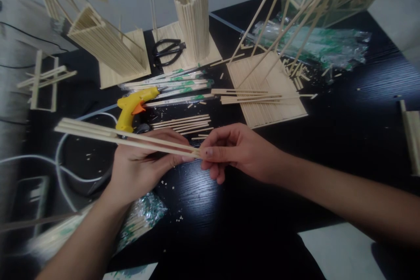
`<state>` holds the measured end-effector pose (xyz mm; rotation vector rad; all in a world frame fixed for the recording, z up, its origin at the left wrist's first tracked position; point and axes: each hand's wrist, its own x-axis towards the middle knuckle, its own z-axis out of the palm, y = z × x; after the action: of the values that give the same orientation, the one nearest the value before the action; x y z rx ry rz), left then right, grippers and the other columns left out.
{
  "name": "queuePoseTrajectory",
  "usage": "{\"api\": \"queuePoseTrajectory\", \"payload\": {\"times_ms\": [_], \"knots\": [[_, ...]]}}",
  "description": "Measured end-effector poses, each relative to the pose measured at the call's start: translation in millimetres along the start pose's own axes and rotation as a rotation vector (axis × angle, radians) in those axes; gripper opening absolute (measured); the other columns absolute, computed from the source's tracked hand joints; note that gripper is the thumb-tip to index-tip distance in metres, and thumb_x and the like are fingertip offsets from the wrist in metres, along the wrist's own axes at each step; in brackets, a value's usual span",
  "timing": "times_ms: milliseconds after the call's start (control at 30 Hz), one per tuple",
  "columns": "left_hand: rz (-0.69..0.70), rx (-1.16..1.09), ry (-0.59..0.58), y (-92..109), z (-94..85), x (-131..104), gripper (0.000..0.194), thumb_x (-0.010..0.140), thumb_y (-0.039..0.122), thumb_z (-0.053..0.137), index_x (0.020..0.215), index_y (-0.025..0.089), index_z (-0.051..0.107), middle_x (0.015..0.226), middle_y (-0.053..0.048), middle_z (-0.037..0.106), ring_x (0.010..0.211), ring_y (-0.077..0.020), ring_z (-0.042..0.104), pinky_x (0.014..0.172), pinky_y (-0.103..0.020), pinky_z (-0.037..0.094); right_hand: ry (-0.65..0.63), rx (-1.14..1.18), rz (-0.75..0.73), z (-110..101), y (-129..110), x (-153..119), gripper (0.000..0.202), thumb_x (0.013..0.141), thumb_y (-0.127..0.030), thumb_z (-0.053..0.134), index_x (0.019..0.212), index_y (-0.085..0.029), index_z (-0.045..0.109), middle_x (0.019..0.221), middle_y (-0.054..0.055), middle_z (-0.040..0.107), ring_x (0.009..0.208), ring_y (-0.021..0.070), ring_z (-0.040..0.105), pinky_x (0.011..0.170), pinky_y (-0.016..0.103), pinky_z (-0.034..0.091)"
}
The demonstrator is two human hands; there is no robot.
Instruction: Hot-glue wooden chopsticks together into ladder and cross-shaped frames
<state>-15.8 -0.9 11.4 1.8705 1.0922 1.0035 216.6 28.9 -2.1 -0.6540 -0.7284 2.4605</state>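
Note:
Near the middle of the head view, my left hand (141, 166) and my right hand (243, 151) hold a narrow frame of joined wooden sticks (147, 142). The right thumb and fingers pinch its pointed right end, and the left fingers close on it just beside them. Its wider end reaches out to the left, past the left hand. Behind the left hand lies a yellow glue gun (134, 105) with an orange trigger. A row of loose sticks (183, 123) rests just beyond both hands.
At the back stand a round stick tower (193, 22) and a tilted-looking stick column (105, 43). Black scissors (169, 51) lie between them. A stick-covered board (265, 92) with tall sticks is right of centre. Wrapped stick packs (321, 43) lie behind it; a white cable (59, 162) curls at left.

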Motion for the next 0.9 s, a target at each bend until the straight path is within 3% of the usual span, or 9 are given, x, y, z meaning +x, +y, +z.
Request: {"api": "queuePoseTrajectory", "payload": {"times_ms": [433,667,900], "knots": [[-0.013,0.038,0.035,-1.8,6.3,-1.1,0.018,0.092,0.015,0.079,0.107,0.023,0.079,0.1,-0.003,0.079,0.092,-0.0168,0.074,0.082,-0.031,0.06,0.051,0.001,-0.016,-3.7,3.0,5.4,0.021,0.081,-0.031,0.094,0.084,-0.015,0.08,0.075,0.001,0.079,0.061,0.0098,0.074,0.057,0.018,0.062],[-0.054,0.099,0.087,-5.8,8.7,-4.3,0.017,0.092,0.019,0.081,0.108,0.026,0.079,0.096,0.003,0.081,0.083,-0.0111,0.073,0.078,-0.022,0.059,0.07,-0.008,0.002,-6.0,4.7,6.4,0.021,0.084,-0.031,0.092,0.085,-0.015,0.079,0.076,0.001,0.078,0.063,0.0097,0.072,0.058,0.019,0.06],[-0.032,0.045,0.043,-1.5,7.2,0.4,0.01,0.092,0.018,0.08,0.101,0.023,0.081,0.094,-0.001,0.081,0.084,-0.0147,0.074,0.078,-0.026,0.061,0.071,-0.031,0.014,-5.6,5.8,7.2,0.023,0.081,-0.032,0.094,0.083,-0.015,0.078,0.074,0.001,0.078,0.06,0.0089,0.071,0.055,0.018,0.058]]}}
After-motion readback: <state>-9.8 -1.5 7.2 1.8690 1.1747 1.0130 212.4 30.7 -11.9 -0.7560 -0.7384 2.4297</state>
